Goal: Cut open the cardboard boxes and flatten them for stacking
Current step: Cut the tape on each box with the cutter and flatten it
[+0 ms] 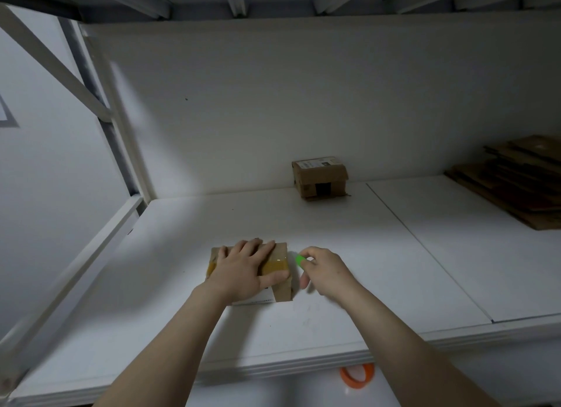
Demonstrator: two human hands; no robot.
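Observation:
A small taped cardboard box (282,288) lies on the white shelf board in front of me. My left hand (243,270) rests flat on top of it, fingers spread and straight, pressing it down. Just to the right of the box, my right hand (323,270) pinches a small green cutter (300,260), whose tip sits close to the box's right edge at the brown tape strip (274,266). Whether the cutter touches the tape I cannot tell. A second small cardboard box (318,175) stands against the back wall, further away.
A stack of flattened cardboard (513,181) lies at the back right of the white shelf surface (425,254). An orange tape roll (356,374) shows below the shelf's front edge. A metal frame post (121,151) rises at the left, and a shelf hangs overhead.

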